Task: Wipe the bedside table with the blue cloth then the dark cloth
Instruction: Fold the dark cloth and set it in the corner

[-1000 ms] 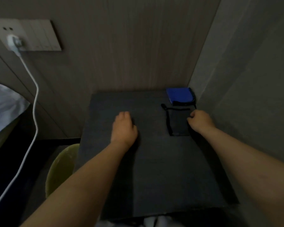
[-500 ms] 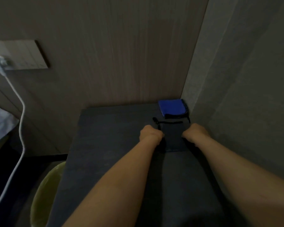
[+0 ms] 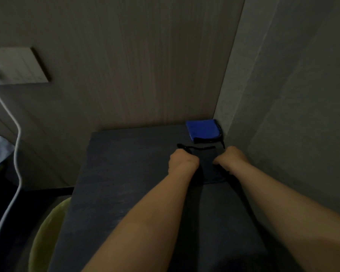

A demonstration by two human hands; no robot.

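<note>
Hands grip the dark cloth by its sides, the left hand at the left edge and the right hand at the right, fingers curled down onto the fabric. The cloth lies flat on the dark worktop toward its far right corner, just in front of the folded blue cloth. A white cable hangs at left above a yellow-green bin.

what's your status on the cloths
Left hand and right hand grip dark cloth edges. Blue cloth folded in back corner, untouched. White cable hangs left, off the table.
</note>
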